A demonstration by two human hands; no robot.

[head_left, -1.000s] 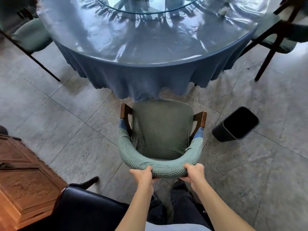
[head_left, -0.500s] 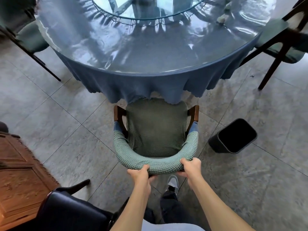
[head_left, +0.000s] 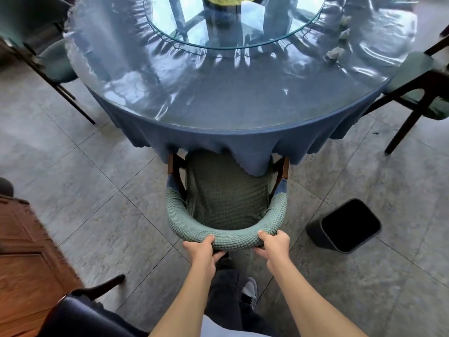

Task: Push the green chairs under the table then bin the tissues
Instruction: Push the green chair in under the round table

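Green chair point(head_left: 228, 198), front edge under the round table's point(head_left: 218, 98) blue cloth, is gripped by left hand point(head_left: 202, 249) and right hand point(head_left: 273, 244), fingers curled around its padded backrest. An off-centre shove could snag the draped hem or skew the chair toward the black bin point(head_left: 345, 227) at right.

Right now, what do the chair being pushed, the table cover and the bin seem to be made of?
The green chair: dark, glossy frame, probably wood, under a stretchy waffle-knit fabric cover, judging by its grid texture. The table cover: blue cloth hanging in folds, with a clear, wrinkled, shiny sheet on top, likely plastic. The bin: matte black, smooth walls, probably plastic.
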